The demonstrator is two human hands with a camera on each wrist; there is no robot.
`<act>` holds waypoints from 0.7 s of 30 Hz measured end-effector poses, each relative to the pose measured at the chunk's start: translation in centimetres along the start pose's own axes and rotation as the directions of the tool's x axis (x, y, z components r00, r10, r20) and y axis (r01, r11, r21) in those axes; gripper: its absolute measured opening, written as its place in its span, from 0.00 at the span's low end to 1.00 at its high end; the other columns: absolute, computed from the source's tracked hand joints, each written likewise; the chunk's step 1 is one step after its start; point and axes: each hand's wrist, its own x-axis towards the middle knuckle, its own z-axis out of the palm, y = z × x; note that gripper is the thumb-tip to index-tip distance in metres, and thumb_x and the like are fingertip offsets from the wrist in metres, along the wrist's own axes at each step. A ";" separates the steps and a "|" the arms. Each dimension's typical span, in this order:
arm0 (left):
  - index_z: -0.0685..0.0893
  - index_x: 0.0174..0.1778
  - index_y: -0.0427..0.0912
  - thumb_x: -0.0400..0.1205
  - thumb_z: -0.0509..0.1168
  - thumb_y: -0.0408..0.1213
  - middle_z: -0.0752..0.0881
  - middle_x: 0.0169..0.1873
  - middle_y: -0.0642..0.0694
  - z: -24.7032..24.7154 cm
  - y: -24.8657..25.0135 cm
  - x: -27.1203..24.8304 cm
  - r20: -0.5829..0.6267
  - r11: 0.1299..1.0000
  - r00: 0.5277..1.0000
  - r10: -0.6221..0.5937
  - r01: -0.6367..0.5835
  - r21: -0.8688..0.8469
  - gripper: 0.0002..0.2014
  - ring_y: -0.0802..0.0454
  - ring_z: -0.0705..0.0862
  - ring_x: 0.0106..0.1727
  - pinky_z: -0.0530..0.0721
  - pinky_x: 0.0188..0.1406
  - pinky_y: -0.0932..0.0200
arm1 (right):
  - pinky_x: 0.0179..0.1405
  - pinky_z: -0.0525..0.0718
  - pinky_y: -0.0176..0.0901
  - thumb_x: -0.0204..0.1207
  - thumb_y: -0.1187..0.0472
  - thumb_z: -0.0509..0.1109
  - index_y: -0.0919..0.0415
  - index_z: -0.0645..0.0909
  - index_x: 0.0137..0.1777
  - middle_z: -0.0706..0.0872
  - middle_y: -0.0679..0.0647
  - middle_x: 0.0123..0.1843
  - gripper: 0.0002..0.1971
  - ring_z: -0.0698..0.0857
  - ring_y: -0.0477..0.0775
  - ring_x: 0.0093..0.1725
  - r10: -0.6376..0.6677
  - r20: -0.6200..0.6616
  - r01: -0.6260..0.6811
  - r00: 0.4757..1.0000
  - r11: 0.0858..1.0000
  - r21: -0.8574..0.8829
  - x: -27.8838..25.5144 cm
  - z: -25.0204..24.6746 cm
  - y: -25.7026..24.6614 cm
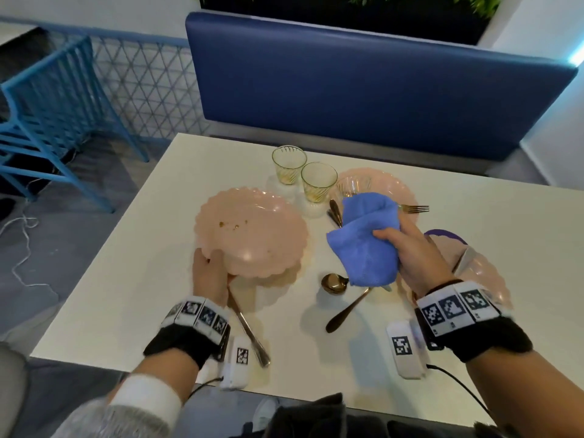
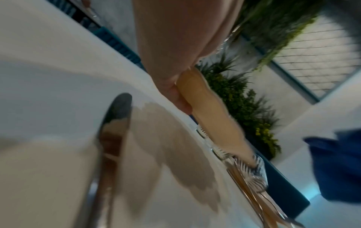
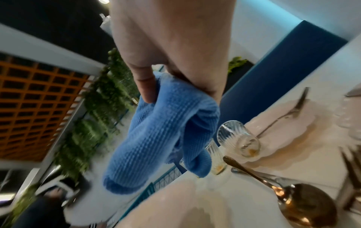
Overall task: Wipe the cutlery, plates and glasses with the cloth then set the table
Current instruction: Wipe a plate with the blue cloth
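A pink scalloped plate [image 1: 252,230] with crumbs is tilted up off the white table [image 1: 126,263]; my left hand [image 1: 210,270] grips its near rim, fingers under the plate's edge [image 2: 210,111]. My right hand [image 1: 410,251] holds a bunched blue cloth [image 1: 366,241] above the table, right of the plate; the thumb pinches the cloth [image 3: 164,135]. A knife [image 1: 249,330] lies by my left wrist, its blade [image 2: 113,123] close up. A gold spoon [image 1: 341,295] lies under the cloth. Two glasses [image 1: 317,181] stand at the back.
A second pink plate [image 1: 379,181] behind the cloth carries a glass [image 1: 352,184], a fork [image 1: 414,209] and spoons. Another pink plate [image 1: 483,276] sits under my right wrist. A blue bench [image 1: 363,90] backs the table. A blue chair [image 1: 53,121] stands at the left.
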 end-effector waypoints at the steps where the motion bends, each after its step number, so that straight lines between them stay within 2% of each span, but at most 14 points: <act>1: 0.71 0.62 0.42 0.83 0.54 0.34 0.80 0.52 0.44 -0.4 0.2 -1.0 0.020 0.999 0.999 0.031 -0.030 -0.021 0.11 0.47 0.81 0.50 0.83 0.46 0.50 | 0.60 0.78 0.44 0.83 0.71 0.52 0.46 0.75 0.63 0.87 0.60 0.56 0.20 0.80 0.51 0.64 -0.046 -0.013 0.044 0.999 0.993 -0.107 0.2 1.0 -0.1; 2: 0.70 0.63 0.43 0.85 0.54 0.36 0.80 0.52 0.44 -0.5 0.5 -2.0 0.039 0.997 0.997 0.060 -0.058 -0.056 0.11 0.47 0.81 0.50 0.83 0.47 0.50 | 0.65 0.77 0.47 0.83 0.69 0.56 0.45 0.76 0.61 0.85 0.50 0.56 0.18 0.79 0.52 0.66 -0.112 -0.012 0.106 0.994 0.963 -0.248 0.5 2.1 -0.1; 3: 0.70 0.65 0.44 0.86 0.54 0.39 0.80 0.52 0.45 -0.4 0.7 -2.9 0.063 0.992 0.995 0.083 -0.077 -0.099 0.12 0.47 0.81 0.51 0.82 0.50 0.49 | 0.70 0.74 0.48 0.82 0.64 0.59 0.48 0.75 0.64 0.82 0.46 0.61 0.14 0.76 0.54 0.70 -0.162 0.046 0.166 0.986 0.888 -0.429 0.6 3.2 0.0; 4: 0.71 0.66 0.44 0.87 0.53 0.42 0.82 0.53 0.45 -0.1 1.0 -3.5 0.074 0.986 0.992 0.099 -0.088 -0.140 0.13 0.47 0.82 0.52 0.82 0.52 0.49 | 0.75 0.68 0.48 0.81 0.54 0.60 0.54 0.71 0.72 0.77 0.49 0.69 0.19 0.71 0.56 0.76 -0.180 0.150 0.234 0.972 0.736 -0.636 0.8 4.3 0.6; 5: 0.73 0.66 0.45 0.88 0.52 0.44 0.83 0.53 0.45 0.4 1.3 -3.8 0.066 0.979 0.992 0.109 -0.096 -0.177 0.14 0.48 0.83 0.53 0.82 0.54 0.50 | 0.80 0.60 0.51 0.79 0.43 0.58 0.57 0.65 0.78 0.69 0.54 0.78 0.30 0.62 0.58 0.82 -0.128 0.260 0.288 0.957 0.519 -0.805 1.1 5.3 1.9; 6: 0.75 0.64 0.45 0.88 0.51 0.45 0.84 0.53 0.45 0.9 1.5 -3.9 0.050 0.974 0.993 0.106 -0.093 -0.206 0.14 0.48 0.83 0.53 0.82 0.53 0.52 | 0.83 0.52 0.56 0.76 0.34 0.51 0.56 0.58 0.81 0.58 0.57 0.84 0.38 0.52 0.58 0.85 -0.062 0.299 0.302 0.952 0.335 -0.892 0.9 6.5 3.0; 7: 0.77 0.61 0.44 0.87 0.51 0.46 0.84 0.52 0.44 1.4 1.8 -4.0 0.033 0.974 0.994 0.105 -0.096 -0.207 0.14 0.48 0.83 0.52 0.82 0.52 0.54 | 0.83 0.45 0.59 0.74 0.29 0.44 0.55 0.55 0.83 0.49 0.57 0.86 0.42 0.45 0.57 0.86 -0.035 0.325 0.324 0.945 0.233 -0.917 0.6 7.5 4.3; 8: 0.78 0.59 0.42 0.87 0.51 0.46 0.85 0.51 0.43 1.9 2.1 -4.1 0.019 0.976 0.992 0.121 -0.115 -0.187 0.15 0.47 0.83 0.52 0.82 0.51 0.55 | 0.82 0.42 0.58 0.71 0.25 0.37 0.54 0.53 0.83 0.46 0.56 0.86 0.46 0.42 0.54 0.85 -0.050 0.370 0.371 0.928 0.227 -0.900 -0.1 8.7 5.2; 9: 0.79 0.57 0.40 0.87 0.52 0.46 0.85 0.50 0.43 2.5 2.4 -4.4 0.025 0.977 0.989 0.148 -0.142 -0.158 0.16 0.46 0.83 0.52 0.82 0.51 0.56 | 0.83 0.41 0.57 0.71 0.24 0.34 0.54 0.54 0.83 0.45 0.56 0.86 0.48 0.39 0.49 0.84 -0.084 0.420 0.425 0.904 0.292 -0.857 -0.4 9.5 5.9; 11: 0.80 0.53 0.38 0.87 0.52 0.45 0.86 0.45 0.46 3.4 2.7 -5.0 0.065 0.973 0.977 0.203 -0.193 -0.130 0.16 0.49 0.84 0.49 0.83 0.48 0.64 | 0.84 0.39 0.53 0.79 0.32 0.41 0.56 0.54 0.83 0.46 0.54 0.86 0.39 0.38 0.41 0.80 -0.152 0.476 0.492 0.866 0.424 -0.760 -0.9 11.1 6.1; 13: 0.81 0.50 0.39 0.88 0.52 0.43 0.85 0.41 0.50 4.3 3.5 -5.6 0.120 0.960 0.956 0.266 -0.252 -0.124 0.15 0.54 0.83 0.44 0.81 0.40 0.74 | 0.84 0.39 0.53 0.78 0.41 0.45 0.58 0.55 0.83 0.51 0.53 0.86 0.35 0.41 0.39 0.79 -0.278 0.454 0.533 0.846 0.449 -0.717 -0.1 11.6 4.9; 16: 0.82 0.44 0.40 0.88 0.52 0.43 0.84 0.37 0.49 5.1 5.1 -5.9 0.157 0.922 0.909 0.387 -0.376 -0.095 0.16 0.59 0.80 0.38 0.78 0.35 0.73 | 0.83 0.45 0.60 0.80 0.46 0.51 0.57 0.58 0.82 0.58 0.53 0.85 0.31 0.51 0.44 0.83 -0.403 0.340 0.502 0.850 0.426 -0.752 1.9 10.4 2.0; 19: 0.83 0.39 0.46 0.87 0.53 0.43 0.83 0.33 0.51 5.7 6.2 -6.0 0.130 0.910 0.904 0.408 -0.391 -0.142 0.16 0.64 0.78 0.31 0.79 0.33 0.72 | 0.78 0.64 0.59 0.80 0.46 0.56 0.58 0.68 0.74 0.71 0.55 0.77 0.26 0.68 0.54 0.75 -0.505 0.128 0.409 0.854 0.497 -0.765 3.3 7.4 0.0; 21: 0.83 0.40 0.51 0.87 0.53 0.43 0.85 0.36 0.52 5.8 6.2 -6.0 0.095 0.912 0.922 0.376 -0.351 -0.211 0.15 0.61 0.81 0.35 0.82 0.39 0.65 | 0.82 0.58 0.57 0.83 0.48 0.58 0.59 0.64 0.78 0.67 0.57 0.80 0.27 0.64 0.57 0.80 -0.394 0.089 0.300 0.915 0.514 -0.803 2.5 5.8 0.8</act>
